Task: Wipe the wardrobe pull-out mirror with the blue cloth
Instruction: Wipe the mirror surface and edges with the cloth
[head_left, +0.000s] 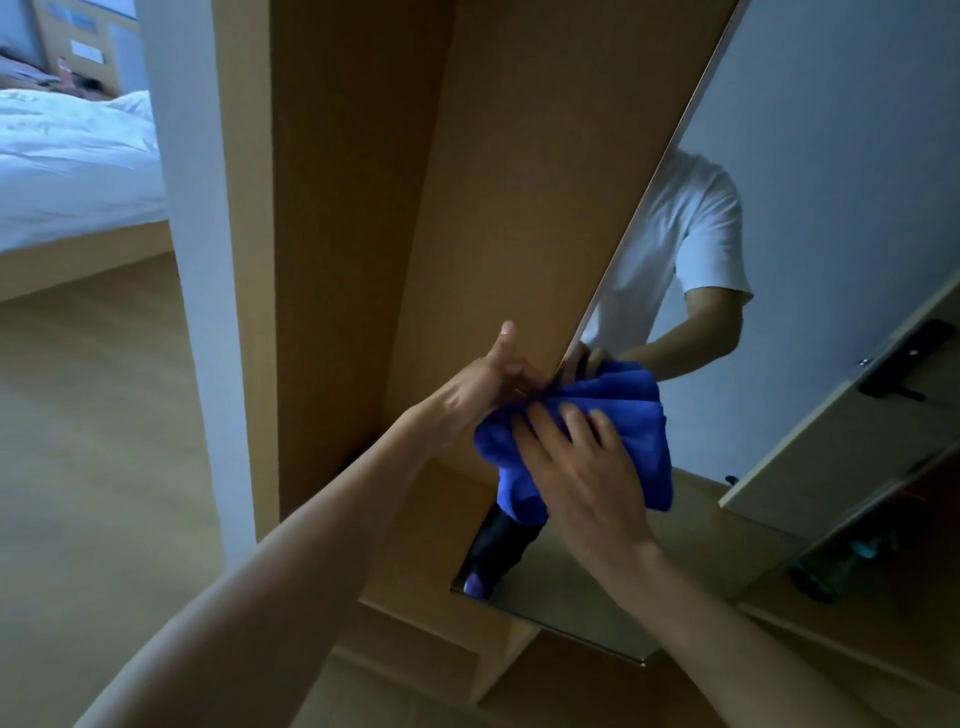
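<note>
The tall pull-out mirror (810, 182) stands out from the wooden wardrobe, tilted across the right half of the head view. A blue cloth (639, 410) lies bunched against its lower left part. My right hand (576, 467) presses flat on the cloth, fingers spread and fairly straight. My left hand (488, 379) grips the mirror's left edge, thumb up on the wooden back panel, fingers curled round the edge. The glass reflects a person in a white T-shirt and the cloth.
The wooden wardrobe side panel (332, 260) rises just left of the mirror. A white wall post (192, 234) stands further left, with a bed (72, 171) and wooden floor (93, 441) beyond. The mirror reflects a door with a dark handle (904, 364).
</note>
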